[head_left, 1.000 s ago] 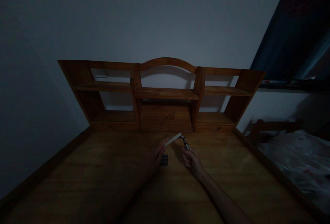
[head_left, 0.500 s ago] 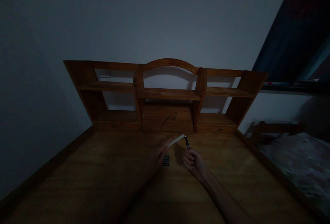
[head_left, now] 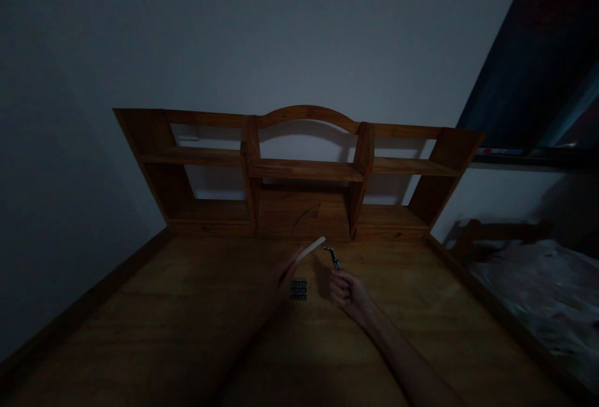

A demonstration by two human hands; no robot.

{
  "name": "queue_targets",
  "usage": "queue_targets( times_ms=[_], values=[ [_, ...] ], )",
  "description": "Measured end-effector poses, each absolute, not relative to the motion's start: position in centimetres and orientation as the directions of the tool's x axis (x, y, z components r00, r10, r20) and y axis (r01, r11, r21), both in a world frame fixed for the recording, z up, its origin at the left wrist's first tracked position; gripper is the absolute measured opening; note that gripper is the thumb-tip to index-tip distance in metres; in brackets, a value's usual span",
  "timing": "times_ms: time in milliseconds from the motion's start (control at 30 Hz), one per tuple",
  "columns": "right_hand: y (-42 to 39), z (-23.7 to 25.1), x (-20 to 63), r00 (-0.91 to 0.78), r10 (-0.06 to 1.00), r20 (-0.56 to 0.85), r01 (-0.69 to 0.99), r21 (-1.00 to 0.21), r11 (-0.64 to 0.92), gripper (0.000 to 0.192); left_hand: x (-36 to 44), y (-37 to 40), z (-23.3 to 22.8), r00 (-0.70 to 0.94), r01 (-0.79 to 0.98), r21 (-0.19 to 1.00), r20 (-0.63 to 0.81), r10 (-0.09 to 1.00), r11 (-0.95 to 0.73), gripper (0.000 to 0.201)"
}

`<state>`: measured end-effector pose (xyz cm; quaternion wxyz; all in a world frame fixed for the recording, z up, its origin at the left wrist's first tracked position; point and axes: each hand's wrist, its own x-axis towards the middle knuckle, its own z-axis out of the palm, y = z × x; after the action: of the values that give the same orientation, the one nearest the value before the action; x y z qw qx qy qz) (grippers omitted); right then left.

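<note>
My left hand, dim and partly lost in shadow, is closed on a slim white candle-like stick, which slants up to the right. My right hand is wrapped round the handle of a slim tool with a shiny bent metal neck, much like a long-necked lighter; no flame shows. The tip of that neck points left, a small gap from the stick's upper end. Beside my left hand, a small dark block with rows of pale dots lies on the wooden desk; its kind is unclear.
A wooden shelf unit with several compartments stands along the desk's back edge, against the pale wall. Raised wooden edges border the desk. At the right are a rumpled, pale patterned cover and a dark curtain. The room is dim.
My left hand and the white stick have shifted left, uncovering more of the dark block. The metal neck has swung slightly left, and a gap has opened between it and the stick.
</note>
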<state>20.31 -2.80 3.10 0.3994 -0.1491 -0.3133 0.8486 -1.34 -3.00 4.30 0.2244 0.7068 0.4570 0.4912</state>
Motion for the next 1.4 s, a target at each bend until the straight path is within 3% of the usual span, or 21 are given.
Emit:
queue_targets(
  times_ms=[167,600,933,1100,1267,1400],
  values=[
    [-2.8,3.1,20.4,-0.658,0.753,-0.001,-0.579,-0.639,-0.507,0.045,-1.1,-3.8,5.1,0.268,0.374,0.792,0.407,0.873,-0.483,0.040],
    [-2.8,2.4,20.7,-0.773,0.634,-0.001,-0.516,-0.580,-0.630,0.045,-1.2,-3.2,4.6,0.302,0.317,0.817,0.396,0.867,-0.483,0.042],
    [-3.1,3.8,20.9,-0.710,0.704,0.016,-0.583,-0.575,-0.575,0.047,-1.4,-2.8,4.0,0.221,0.335,0.816,0.417,0.881,-0.471,0.041],
    [-3.1,4.0,20.8,-0.726,0.687,0.016,-0.567,-0.580,-0.586,0.047,-1.3,-3.1,4.3,0.269,0.338,0.793,0.434,0.860,-0.506,0.040],
    [-3.2,4.0,20.9,-0.710,0.704,0.017,-0.589,-0.564,-0.579,0.047,-1.2,-3.0,4.4,0.164,0.332,0.827,0.424,0.891,-0.455,0.039],
    [-3.3,4.1,20.7,-0.725,0.688,0.028,-0.563,-0.600,-0.569,0.045,-1.2,-3.1,4.3,0.173,0.310,0.827,0.436,0.883,-0.469,0.039]
  ],
)
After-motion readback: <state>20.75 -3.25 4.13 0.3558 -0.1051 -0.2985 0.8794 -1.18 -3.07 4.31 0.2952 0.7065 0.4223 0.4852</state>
